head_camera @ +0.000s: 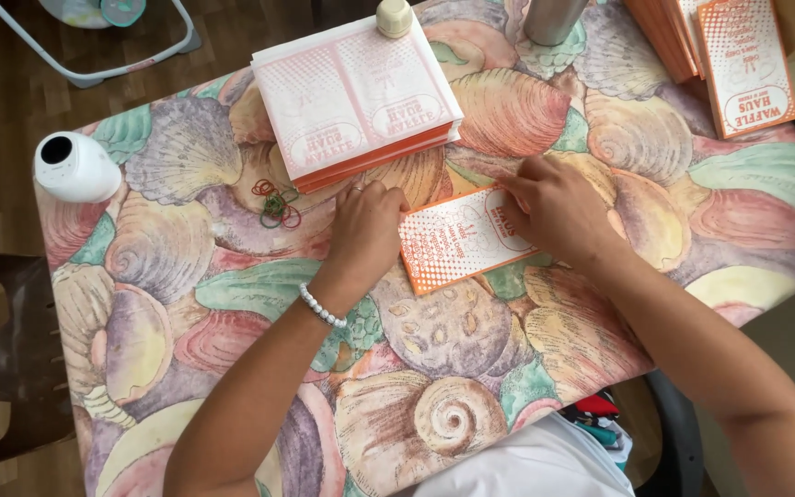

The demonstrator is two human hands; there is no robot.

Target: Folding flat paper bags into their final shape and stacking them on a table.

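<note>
Between my two hands lies an orange and white printed paper bag (460, 241), flat on the shell-pattern tablecloth (186, 304). My left hand (365, 230) presses its left edge with bent fingers; my right hand (558, 210) pins its right end. Neither is grasping it. I judge it light, thin, easily creased; best held at the edges.
</note>
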